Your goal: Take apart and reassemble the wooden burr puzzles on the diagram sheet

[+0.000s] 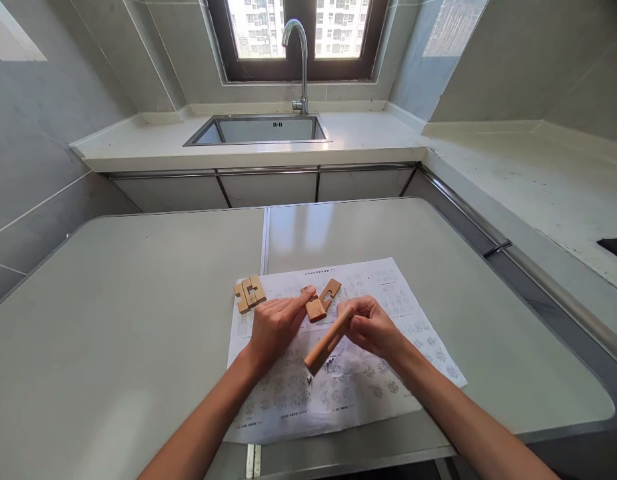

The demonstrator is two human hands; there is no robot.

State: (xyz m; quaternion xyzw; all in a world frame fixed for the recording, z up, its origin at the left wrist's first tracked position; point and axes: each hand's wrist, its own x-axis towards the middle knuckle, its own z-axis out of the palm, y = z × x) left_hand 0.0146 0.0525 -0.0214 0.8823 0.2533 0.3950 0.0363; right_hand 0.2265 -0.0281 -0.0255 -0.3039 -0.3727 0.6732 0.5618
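One wooden bar [324,347], slanted, pointing lower-left

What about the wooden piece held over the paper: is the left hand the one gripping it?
No, the right hand grips that wooden piece by one end, over the paper.

Bare left hand [276,327] and bare right hand [371,325]; slim, tapering, uncovered forearms [216,403]

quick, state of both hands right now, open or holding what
Left hand: at a wooden block; whether it grips it cannot be told.
Right hand: closed, holding a wooden bar.
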